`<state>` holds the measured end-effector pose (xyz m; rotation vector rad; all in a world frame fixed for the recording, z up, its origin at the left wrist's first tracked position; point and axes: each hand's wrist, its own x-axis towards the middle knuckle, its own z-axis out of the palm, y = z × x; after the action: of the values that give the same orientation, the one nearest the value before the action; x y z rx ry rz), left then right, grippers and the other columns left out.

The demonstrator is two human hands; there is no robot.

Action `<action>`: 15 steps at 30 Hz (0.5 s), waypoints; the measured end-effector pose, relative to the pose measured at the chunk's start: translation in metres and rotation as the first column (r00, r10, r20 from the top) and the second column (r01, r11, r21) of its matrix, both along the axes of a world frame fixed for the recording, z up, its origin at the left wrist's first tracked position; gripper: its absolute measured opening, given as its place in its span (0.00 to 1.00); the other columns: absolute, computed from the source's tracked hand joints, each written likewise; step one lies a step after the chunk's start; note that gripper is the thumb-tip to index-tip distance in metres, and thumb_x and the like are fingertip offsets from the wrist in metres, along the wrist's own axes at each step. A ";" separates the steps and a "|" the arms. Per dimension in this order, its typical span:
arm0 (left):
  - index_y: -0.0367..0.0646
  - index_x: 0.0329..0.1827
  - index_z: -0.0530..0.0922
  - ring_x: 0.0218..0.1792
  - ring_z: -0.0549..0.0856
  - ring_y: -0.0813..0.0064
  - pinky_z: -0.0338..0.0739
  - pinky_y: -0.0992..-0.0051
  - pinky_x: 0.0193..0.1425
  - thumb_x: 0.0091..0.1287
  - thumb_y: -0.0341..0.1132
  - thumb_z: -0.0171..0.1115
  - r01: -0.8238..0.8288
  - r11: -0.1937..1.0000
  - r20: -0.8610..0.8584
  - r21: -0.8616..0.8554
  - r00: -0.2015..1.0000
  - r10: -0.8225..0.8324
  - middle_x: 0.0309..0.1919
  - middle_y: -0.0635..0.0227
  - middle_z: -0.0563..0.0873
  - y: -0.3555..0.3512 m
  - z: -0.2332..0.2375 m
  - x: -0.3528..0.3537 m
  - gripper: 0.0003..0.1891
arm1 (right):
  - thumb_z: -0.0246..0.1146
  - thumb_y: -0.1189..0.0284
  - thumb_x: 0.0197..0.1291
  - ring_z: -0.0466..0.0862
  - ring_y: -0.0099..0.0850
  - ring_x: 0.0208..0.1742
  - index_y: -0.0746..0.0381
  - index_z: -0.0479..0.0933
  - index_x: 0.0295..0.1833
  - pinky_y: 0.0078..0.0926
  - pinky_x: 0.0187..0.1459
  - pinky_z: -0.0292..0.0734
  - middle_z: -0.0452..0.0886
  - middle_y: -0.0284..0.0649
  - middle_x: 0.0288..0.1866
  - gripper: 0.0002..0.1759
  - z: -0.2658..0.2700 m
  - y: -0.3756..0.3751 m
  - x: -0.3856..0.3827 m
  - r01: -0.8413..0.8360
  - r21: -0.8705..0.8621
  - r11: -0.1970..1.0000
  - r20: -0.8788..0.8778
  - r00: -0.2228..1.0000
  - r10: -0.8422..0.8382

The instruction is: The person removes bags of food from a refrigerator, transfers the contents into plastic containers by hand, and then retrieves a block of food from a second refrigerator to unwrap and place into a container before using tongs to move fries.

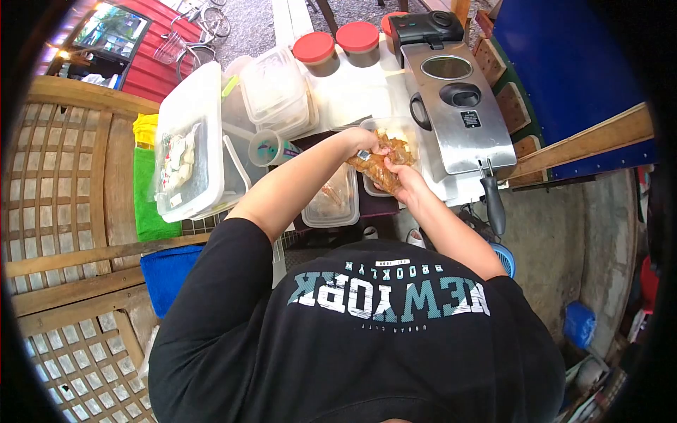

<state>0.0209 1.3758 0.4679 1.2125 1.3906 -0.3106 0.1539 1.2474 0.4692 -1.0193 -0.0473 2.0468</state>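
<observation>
Both of my hands grip a clear plastic bag of orange-brown food, whose exact kind I cannot make out. My left hand is closed on the bag's upper left side. On its right side my right hand pinches the plastic, thumb toward the middle. Beneath the bag stands a clear plastic tub, partly hidden by the bag and my hands. Close by on the near left is a lidded clear container with food inside. A clear printed plastic cup lies left of my left forearm.
A steel deep fryer with a black-handled basket stands at the right. Red-lidded jars and stacked clear containers are behind. A large white-lidded box leans at the left, beside green and blue towels.
</observation>
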 end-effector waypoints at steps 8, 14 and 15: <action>0.48 0.57 0.75 0.51 0.79 0.68 0.74 0.65 0.50 0.61 0.43 0.65 -0.085 0.910 0.283 -0.406 0.935 0.214 0.50 0.65 0.80 -0.010 0.068 -0.004 0.21 | 0.57 0.67 0.63 0.80 0.38 0.50 0.56 0.69 0.57 0.41 0.44 0.80 0.77 0.41 0.53 0.17 0.019 0.005 0.013 0.024 -0.085 0.996 -0.046 0.999 -0.028; 0.43 0.54 0.75 0.51 0.79 0.66 0.74 0.65 0.53 0.60 0.35 0.64 -0.021 0.896 0.300 -0.444 0.938 0.171 0.47 0.65 0.81 -0.018 0.065 -0.014 0.19 | 0.57 0.70 0.63 0.79 0.40 0.53 0.60 0.70 0.57 0.43 0.50 0.77 0.76 0.43 0.54 0.17 0.027 -0.006 0.016 -0.059 0.021 0.998 -0.104 0.993 0.061; 0.42 0.54 0.75 0.51 0.79 0.66 0.74 0.65 0.53 0.60 0.34 0.64 -0.040 0.912 0.276 -0.409 0.947 0.165 0.47 0.64 0.82 -0.020 0.055 -0.012 0.19 | 0.57 0.71 0.63 0.79 0.40 0.53 0.61 0.69 0.57 0.44 0.50 0.77 0.76 0.43 0.54 0.17 0.026 -0.007 0.014 -0.057 0.027 0.998 -0.088 0.994 0.060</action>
<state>0.0085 1.3562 0.5226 0.8036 1.0525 -0.3002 0.1676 1.2400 0.4955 -0.9201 -0.0566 2.1374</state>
